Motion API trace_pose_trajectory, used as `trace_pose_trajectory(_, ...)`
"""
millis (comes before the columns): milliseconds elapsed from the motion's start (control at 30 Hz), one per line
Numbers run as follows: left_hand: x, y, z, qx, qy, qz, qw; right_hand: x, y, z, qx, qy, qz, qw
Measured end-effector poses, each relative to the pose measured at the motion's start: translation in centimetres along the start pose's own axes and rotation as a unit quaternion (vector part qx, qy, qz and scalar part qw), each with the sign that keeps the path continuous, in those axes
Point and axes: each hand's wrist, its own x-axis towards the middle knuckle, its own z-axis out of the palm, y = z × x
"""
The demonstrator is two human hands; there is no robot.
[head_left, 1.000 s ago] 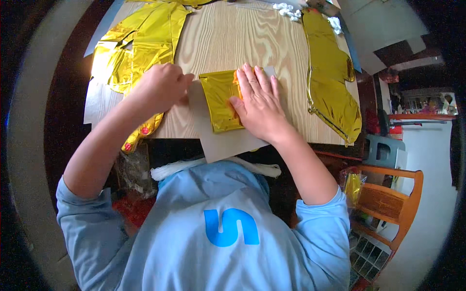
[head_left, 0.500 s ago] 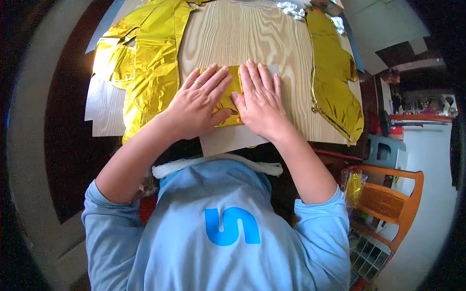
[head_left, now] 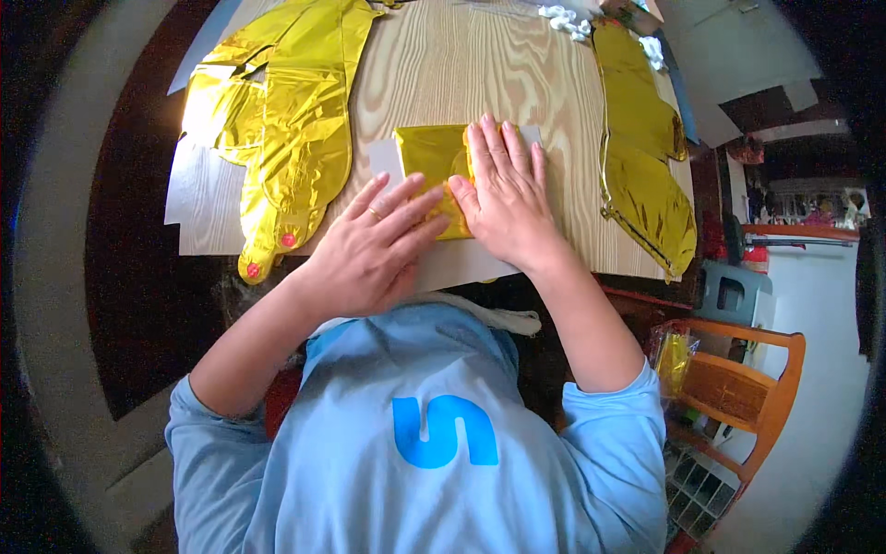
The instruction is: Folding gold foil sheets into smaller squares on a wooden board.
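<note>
To the person's right, the room holds an orange-brown wooden chair (head_left: 734,397) and, beyond it, a grey-blue plastic stool (head_left: 729,294). The wood-grained surface (head_left: 461,60) fills the middle. A flattened gold foil balloon (head_left: 309,102) with two red spots lies along its left side, and a narrower gold foil piece (head_left: 637,171) along its right. Between them, near the front edge, a pale card (head_left: 480,263) bears folded gold foil (head_left: 429,148).

The left hand (head_left: 374,240) has just drawn back toward the person, baring the foil's far left part; this seems to leave most of the holding to the right hand (head_left: 506,198), flat across the foil's right side. Neither grip is clamped: left fingers apart over the near left corner, contact unclear; right fingers outstretched. Smallest are white crumpled bits (head_left: 563,20) at the far edge.
</note>
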Motion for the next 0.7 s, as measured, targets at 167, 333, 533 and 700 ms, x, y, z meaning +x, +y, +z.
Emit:
trace_pose_trajectory(167,-1.8,0.0,0.2,-0.025,-0.014,-0.011,1.0,0.0,0.6,-0.2,0.007,-0.005,-0.009,1.0)
trace_pose_trajectory(333,-2.1,-0.4,0.3,-0.026,0.012,0.007,1.0,1.4,3.0,-1.9,0.133,-0.032,-0.033,0.99)
trace_pose_trajectory(533,-1.6,-0.9,-0.2,-0.081,0.033,0.01,0.996,3.1,4.8,-5.2,0.263,-0.195,0.015,0.945)
trace_pose_trajectory(700,-1.9,-0.9,0.4,-0.124,0.085,-0.018,0.988,2.1,4.3,-3.5,0.163,-0.142,-0.038,0.976)
